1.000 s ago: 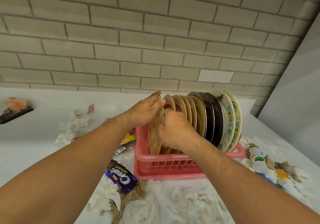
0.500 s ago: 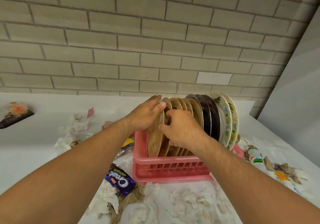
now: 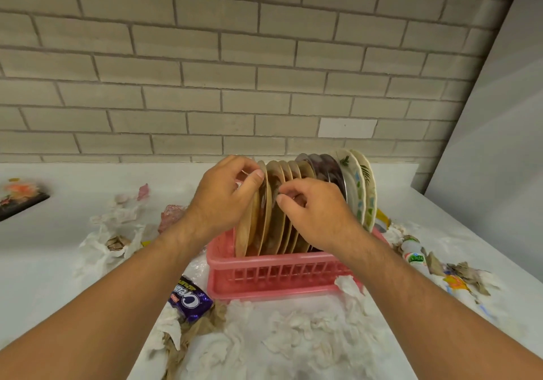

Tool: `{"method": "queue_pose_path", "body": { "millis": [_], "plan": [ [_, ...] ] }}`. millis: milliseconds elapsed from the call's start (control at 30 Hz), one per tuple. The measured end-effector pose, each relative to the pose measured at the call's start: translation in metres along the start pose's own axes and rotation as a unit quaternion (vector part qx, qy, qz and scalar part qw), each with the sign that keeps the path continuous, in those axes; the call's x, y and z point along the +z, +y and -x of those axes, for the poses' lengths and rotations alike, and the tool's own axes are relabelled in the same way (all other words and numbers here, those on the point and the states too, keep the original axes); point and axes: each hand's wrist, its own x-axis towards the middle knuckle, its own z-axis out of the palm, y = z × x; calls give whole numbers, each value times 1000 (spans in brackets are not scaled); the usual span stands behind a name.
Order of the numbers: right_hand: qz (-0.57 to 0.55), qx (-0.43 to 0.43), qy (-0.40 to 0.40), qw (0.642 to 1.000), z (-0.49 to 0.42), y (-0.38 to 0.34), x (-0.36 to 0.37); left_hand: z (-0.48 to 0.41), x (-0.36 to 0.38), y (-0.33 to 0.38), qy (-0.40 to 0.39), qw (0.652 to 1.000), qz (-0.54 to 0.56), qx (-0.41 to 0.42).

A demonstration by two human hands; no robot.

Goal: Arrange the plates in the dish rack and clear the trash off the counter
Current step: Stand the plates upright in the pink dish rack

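Along the bottom of the frame, crumpled tissues [image 3: 293,329] and a purple snack wrapper [image 3: 190,301] lie loose on the white counter [image 3: 58,262], so the trash half of the job looks untouched. Just above them, at centre, sits the pink dish rack [image 3: 264,273], whose slotted floor is made to hold plates on edge. The tan plates [image 3: 279,226] stand packed in it, leaning a little to the right. The left hand [image 3: 223,200] grips the end plate [image 3: 244,232] at the left of the row, thumb on its rim and fingers curled behind, probably to steady it upright in its slot. The right hand [image 3: 314,218] curls its fingers over the rims of the neighbouring tan plates, seemingly parting them to make room. Further right in the row stand dark plates [image 3: 326,168] and white flowered plates [image 3: 361,191], apparently grouped by kind. Near the right edge a small bottle [image 3: 414,254] lies among brown paper scraps [image 3: 470,276]. At the far left sits a dark tray [image 3: 20,200]. Behind everything runs a brick wall [image 3: 264,71].
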Motion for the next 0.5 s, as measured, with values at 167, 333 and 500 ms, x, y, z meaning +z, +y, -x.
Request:
{"method": "queue_pose_path", "body": {
  "millis": [167, 333, 500],
  "plan": [
    [-6, -6, -4, 1000, 23, 28, -28, 20, 16, 39, -8, 1000, 12, -19],
    [-1, 19, -4, 1000, 52, 67, -55, 39, 42, 65, -42, 999, -13, -17],
    [31, 49, -40, 998, 86, 101, -77, 63, 75, 81, -95, 995, -42, -11]
  ]
}}
